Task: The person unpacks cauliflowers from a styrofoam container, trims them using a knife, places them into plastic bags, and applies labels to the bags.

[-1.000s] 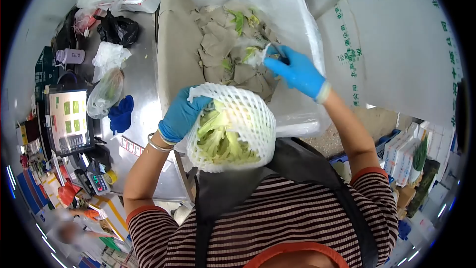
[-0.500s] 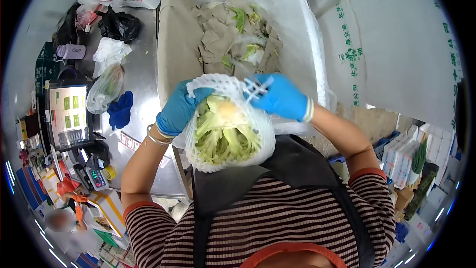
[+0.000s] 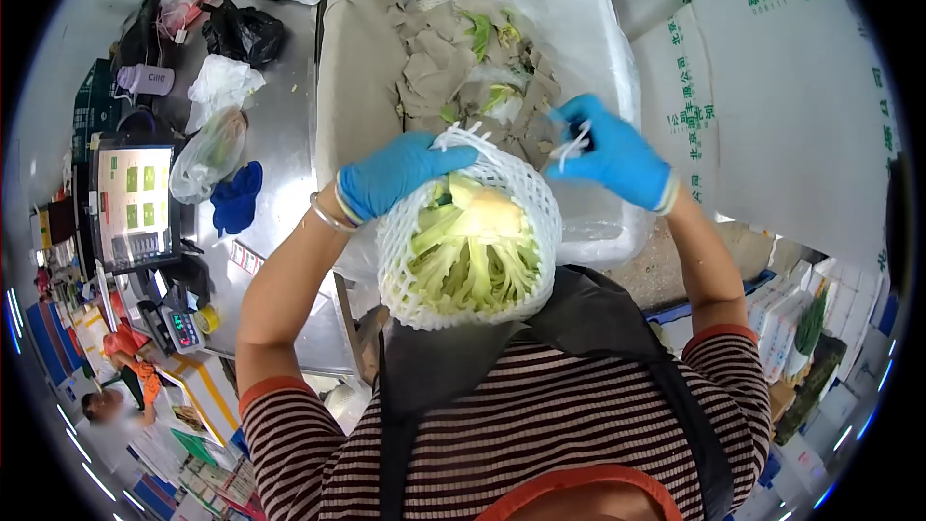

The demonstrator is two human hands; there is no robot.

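Observation:
A cauliflower point(image 3: 475, 243), its cut stem and pale green leaf stalks facing up, sits inside a white foam net sleeve point(image 3: 394, 275) close against my apron. My left hand point(image 3: 405, 172), in a blue glove, grips the upper rim of the net sleeve. Also gloved in blue, my right hand point(image 3: 617, 159) is off to the right, apart from the cauliflower. Its fingers are closed on a scrap of white foam net point(image 3: 574, 143). Something dark shows by those fingers, too little visible to name.
Beyond my hands stands a plastic-lined box point(image 3: 362, 68) holding grey paper and leaf scraps. On the left, a metal counter point(image 3: 289, 116) carries plastic bags, a blue glove point(image 3: 236, 198) and a screen point(image 3: 135, 203). A co-worker point(image 3: 121, 405) is at the lower left.
My right hand has left the net's rim and moved right and up with a scrap of foam net. My left hand has shifted right along the net's top, and the cauliflower slightly right.

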